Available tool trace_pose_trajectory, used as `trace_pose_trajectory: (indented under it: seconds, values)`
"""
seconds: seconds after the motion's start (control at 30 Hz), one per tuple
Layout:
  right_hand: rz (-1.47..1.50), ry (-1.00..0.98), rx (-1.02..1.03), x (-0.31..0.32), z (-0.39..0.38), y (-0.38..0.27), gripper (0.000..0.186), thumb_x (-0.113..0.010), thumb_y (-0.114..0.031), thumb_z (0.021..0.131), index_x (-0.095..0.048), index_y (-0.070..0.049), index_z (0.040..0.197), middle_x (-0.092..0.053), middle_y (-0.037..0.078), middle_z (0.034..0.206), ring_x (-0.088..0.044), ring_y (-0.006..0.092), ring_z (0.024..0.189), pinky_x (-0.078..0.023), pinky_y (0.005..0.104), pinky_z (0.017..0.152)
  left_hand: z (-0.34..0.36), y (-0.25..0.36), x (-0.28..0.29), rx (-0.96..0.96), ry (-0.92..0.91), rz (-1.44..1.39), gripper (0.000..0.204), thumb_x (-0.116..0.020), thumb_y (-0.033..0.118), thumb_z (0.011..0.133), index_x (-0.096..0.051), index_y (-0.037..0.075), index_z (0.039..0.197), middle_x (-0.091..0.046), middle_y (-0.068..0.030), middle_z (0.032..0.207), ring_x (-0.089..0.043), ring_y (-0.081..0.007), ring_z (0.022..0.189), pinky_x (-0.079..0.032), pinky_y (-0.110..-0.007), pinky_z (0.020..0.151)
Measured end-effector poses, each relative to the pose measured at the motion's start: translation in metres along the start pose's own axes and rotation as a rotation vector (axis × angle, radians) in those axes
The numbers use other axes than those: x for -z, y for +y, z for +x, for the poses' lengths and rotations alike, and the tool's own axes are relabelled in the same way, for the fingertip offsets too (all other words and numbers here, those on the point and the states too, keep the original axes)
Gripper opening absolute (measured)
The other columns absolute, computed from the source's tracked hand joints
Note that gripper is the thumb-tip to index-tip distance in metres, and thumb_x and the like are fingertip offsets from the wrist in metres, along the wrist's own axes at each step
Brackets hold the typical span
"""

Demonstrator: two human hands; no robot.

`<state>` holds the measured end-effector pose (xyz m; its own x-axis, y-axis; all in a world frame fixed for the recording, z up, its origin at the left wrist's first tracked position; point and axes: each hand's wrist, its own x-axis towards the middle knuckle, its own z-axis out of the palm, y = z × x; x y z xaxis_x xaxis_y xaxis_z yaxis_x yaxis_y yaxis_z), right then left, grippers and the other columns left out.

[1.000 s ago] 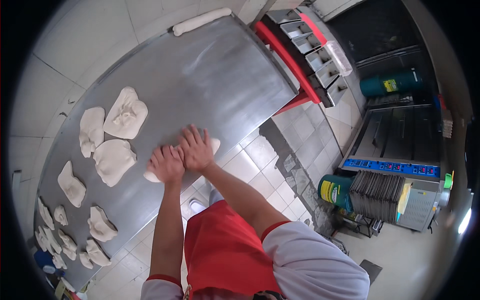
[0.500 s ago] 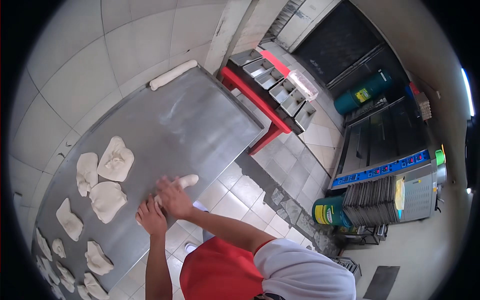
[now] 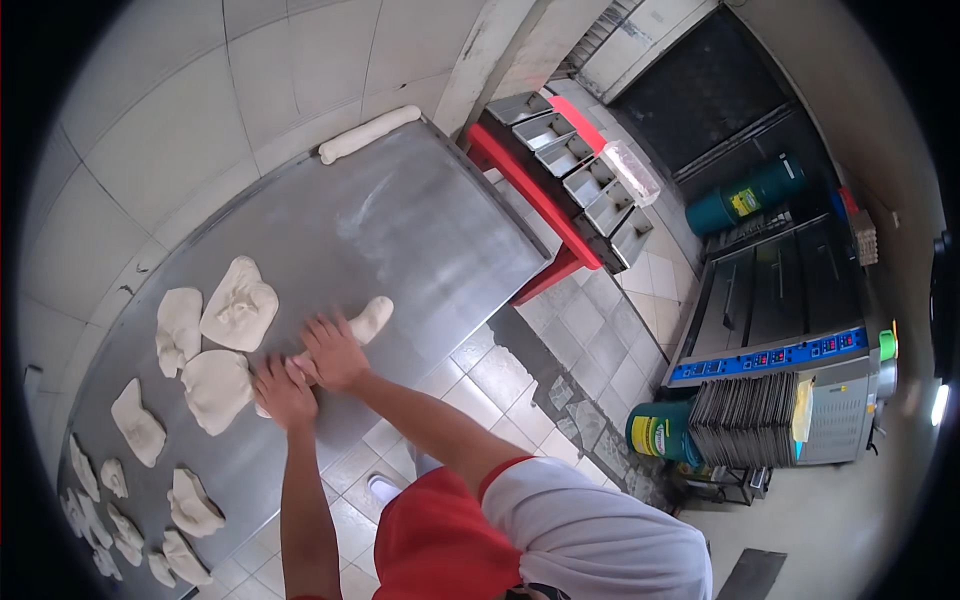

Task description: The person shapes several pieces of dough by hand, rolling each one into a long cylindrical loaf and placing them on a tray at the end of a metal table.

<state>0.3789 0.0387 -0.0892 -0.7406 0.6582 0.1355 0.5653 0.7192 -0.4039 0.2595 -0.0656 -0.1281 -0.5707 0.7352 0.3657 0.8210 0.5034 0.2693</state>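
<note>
Metal tbl [image 3: 450,225] holds dough pcs [image 3: 216,392] at L, dough log [image 3: 373,319] mid, long roll [image 3: 370,134] far edge.

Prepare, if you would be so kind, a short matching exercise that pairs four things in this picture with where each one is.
Things
1. Metal pans
2. Long dough roll
3. Dark tray stack
4. Short dough roll

Places
A. Partly covered by the left hand and right hand
B. Beside a green drum
C. Lined up along a red stand
D. At the edge of the metal table, by the tiled wall

Pairs: 1-C, 2-D, 3-B, 4-A
</note>
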Motion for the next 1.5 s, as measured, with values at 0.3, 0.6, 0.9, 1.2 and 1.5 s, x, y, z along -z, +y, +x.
trace_pose_trajectory:
  seconds: [0.3, 0.6, 0.9, 1.2, 1.5]
  values:
    - [-0.178, -0.349, 0.002, 0.065, -0.073, 0.060, 0.057, -0.061, -0.019, 0.099, -0.052, -0.016, 0.154, -0.058, 0.013, 0.143, -0.050, 0.0314, 0.142, -0.034, 0.0618, 0.119, -0.048, -0.031, 0.085, -0.129, -0.461, -0.131, 0.066, -0.084, 0.018, 0.087, -0.060, 0.019, 0.148, -0.056, -0.0135, 0.135, -0.054, -0.0361, 0.131, -0.041, -0.054, 0.109]
    - [-0.107, -0.104, 0.118, 0.051, -0.118, -0.004, 0.061, -0.062, -0.028, 0.104, -0.048, -0.012, 0.161, -0.046, 0.014, 0.165, -0.033, 0.0382, 0.160, -0.019, 0.0743, 0.126, -0.086, -0.015, 0.104, -0.194, -0.339, -0.208, 0.067, -0.080, 0.037, 0.092, -0.059, 0.018, 0.152, -0.051, -0.0132, 0.162, -0.044, -0.0402, 0.152, -0.030, -0.072, 0.121]
    - [-0.258, -0.042, -0.080, 0.003, -0.041, 0.017, 0.070, -0.053, -0.050, 0.105, -0.048, -0.012, 0.163, -0.035, 0.019, 0.173, -0.027, 0.0448, 0.162, -0.019, 0.0687, 0.128, -0.035, 0.039, 0.032, 0.078, -0.323, 0.100, 0.062, -0.045, 0.050, 0.110, -0.044, 0.025, 0.167, -0.024, -0.0109, 0.179, -0.016, -0.0470, 0.164, -0.010, -0.085, 0.119]
    - [0.020, 0.250, 0.030, 0.006, 0.054, 0.070, 0.071, -0.058, -0.059, 0.103, -0.054, -0.011, 0.156, -0.051, 0.019, 0.161, -0.049, 0.0395, 0.148, -0.028, 0.0636, 0.126, 0.021, 0.013, 0.030, 0.045, -0.252, 0.139, 0.072, -0.048, 0.053, 0.107, -0.036, 0.019, 0.169, -0.019, -0.0135, 0.181, -0.015, -0.0446, 0.166, -0.009, -0.080, 0.124]
    - [-0.030, -0.163, 0.346, 0.059, -0.048, 0.048, 0.059, -0.072, -0.035, 0.098, -0.058, -0.015, 0.152, -0.061, 0.012, 0.136, -0.057, 0.0343, 0.127, -0.037, 0.0541, 0.113, -0.066, -0.060, 0.117, -0.064, -0.435, 0.053, 0.073, -0.079, 0.037, 0.093, -0.050, 0.024, 0.160, -0.057, -0.0086, 0.137, -0.055, -0.0295, 0.129, -0.039, -0.054, 0.113]
